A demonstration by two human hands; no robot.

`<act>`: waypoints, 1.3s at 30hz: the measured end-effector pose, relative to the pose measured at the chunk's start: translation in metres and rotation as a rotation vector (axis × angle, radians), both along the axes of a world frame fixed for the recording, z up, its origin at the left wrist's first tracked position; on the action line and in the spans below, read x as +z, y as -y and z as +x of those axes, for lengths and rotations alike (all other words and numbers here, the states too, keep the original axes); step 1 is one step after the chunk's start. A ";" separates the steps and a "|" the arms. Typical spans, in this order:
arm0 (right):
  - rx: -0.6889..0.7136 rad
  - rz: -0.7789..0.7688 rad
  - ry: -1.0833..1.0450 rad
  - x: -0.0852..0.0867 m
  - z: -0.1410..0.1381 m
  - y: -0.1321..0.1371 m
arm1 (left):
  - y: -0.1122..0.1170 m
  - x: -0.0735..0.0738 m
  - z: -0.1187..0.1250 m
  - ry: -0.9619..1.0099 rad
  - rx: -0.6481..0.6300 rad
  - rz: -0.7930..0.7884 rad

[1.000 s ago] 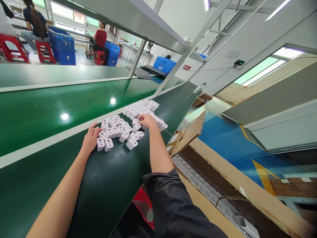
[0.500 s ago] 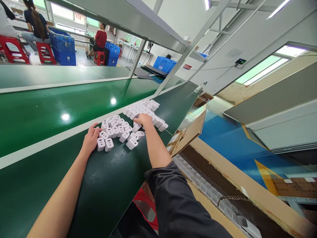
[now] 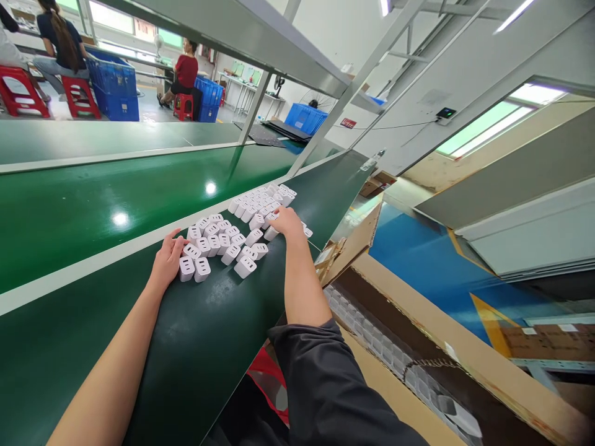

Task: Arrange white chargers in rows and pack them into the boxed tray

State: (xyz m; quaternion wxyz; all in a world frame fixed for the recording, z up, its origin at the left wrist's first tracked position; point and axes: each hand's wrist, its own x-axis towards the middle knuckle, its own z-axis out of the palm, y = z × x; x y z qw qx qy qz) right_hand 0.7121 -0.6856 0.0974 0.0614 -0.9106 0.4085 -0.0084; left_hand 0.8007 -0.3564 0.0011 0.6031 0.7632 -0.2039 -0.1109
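the left hand [image 3: 168, 257] is laid on the desk [image 3: 204, 347] at the left edge of the nearer group of white three-slot charger housings [image 3: 202, 269], its fingers loosely bent and its fingertips apparently rested against the outermost pieces; no piece is seen to be lifted by it. the right hand [image 3: 287, 222] is held over the right side of the farther group of housings [image 3: 253, 207], palm down, with its fingers curled; the fingertips are partly hidden, so whether a piece is pinched there cannot be told.

the housings are set on the dark green desk, beside the white rail [image 3: 93, 263], by which it is parted from the glossy green belt [image 3: 74, 207]. the farther group is packed in closer rows; the nearer one is scattered more loosely, with slotted faces turned up at differing tilts.

the housings are judged to be hard plastic, stiff and fairly light, not easily crushed but smooth enough to be slipped or scuffed. a hold is best taken across two opposite side walls, between thumb and fingertips, with the slots left uncovered. where pieces are crowded together, neighbours could easily be nudged or toppled.
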 end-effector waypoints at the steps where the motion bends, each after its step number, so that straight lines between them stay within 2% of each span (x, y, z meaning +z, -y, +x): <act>1: -0.018 0.019 -0.033 0.002 -0.004 0.003 | 0.000 0.000 0.000 -0.002 0.003 0.002; 6: -0.010 0.099 -0.120 -0.002 -0.016 0.008 | 0.001 -0.003 0.001 -0.017 -0.006 -0.030; 18: 0.145 0.093 -0.011 -0.017 -0.005 -0.003 | 0.001 -0.004 0.002 -0.007 -0.002 -0.019; 24: 0.144 0.053 0.039 -0.016 -0.004 -0.002 | 0.001 -0.002 0.001 0.000 -0.002 -0.012; 28: 0.187 0.010 0.103 -0.010 0.007 -0.006 | 0.000 -0.002 0.000 -0.002 -0.008 -0.027; 31: 0.233 0.035 0.084 -0.011 0.022 -0.007 | 0.000 -0.003 0.000 -0.010 -0.004 -0.023; 35: 0.193 0.027 0.065 -0.017 0.037 -0.003 | 0.001 -0.003 0.001 -0.017 -0.006 -0.028; 39: 0.162 0.013 0.074 -0.016 0.033 -0.001 | 0.001 -0.001 0.001 -0.016 -0.003 -0.020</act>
